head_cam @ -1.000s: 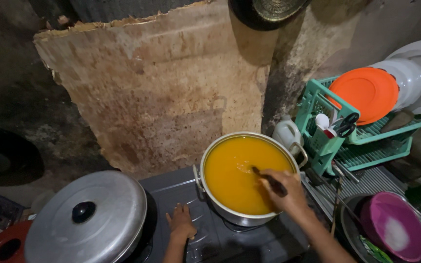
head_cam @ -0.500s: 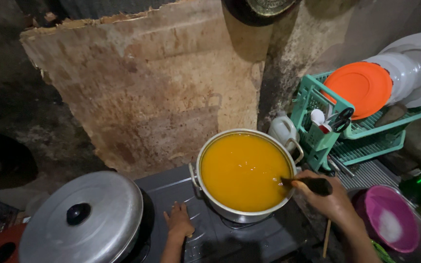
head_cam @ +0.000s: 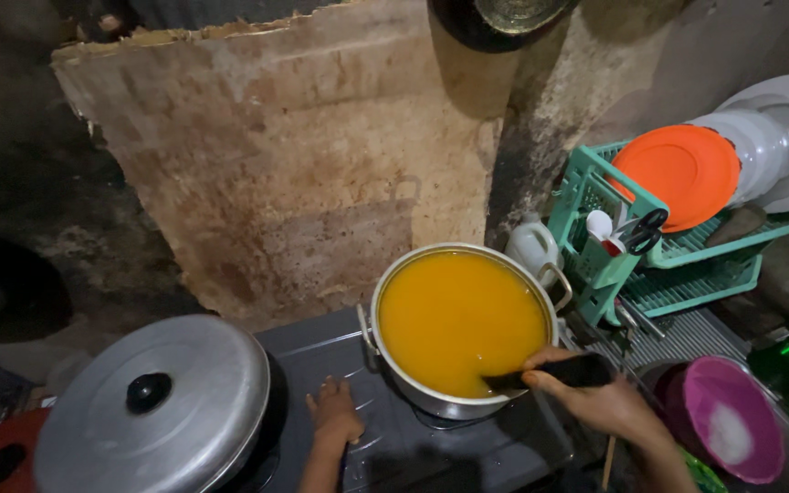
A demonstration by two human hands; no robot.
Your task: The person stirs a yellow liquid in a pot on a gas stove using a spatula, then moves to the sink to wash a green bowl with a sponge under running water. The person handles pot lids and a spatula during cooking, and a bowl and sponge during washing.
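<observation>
A metal pot full of orange soup stands on a dark stove top. My right hand grips a black-handled utensil whose end dips into the soup at the pot's near rim. My left hand rests flat on the stove top, just left of the pot, fingers spread, holding nothing.
A large pot with a silver lid sits at the left. A green dish rack with an orange plate and white plates stands at the right. A white jug sits behind the pot, a pink bowl at lower right.
My right hand has drawn the utensil from the middle of the soup to the pot's near right rim. My left hand has stayed on the stove top.
</observation>
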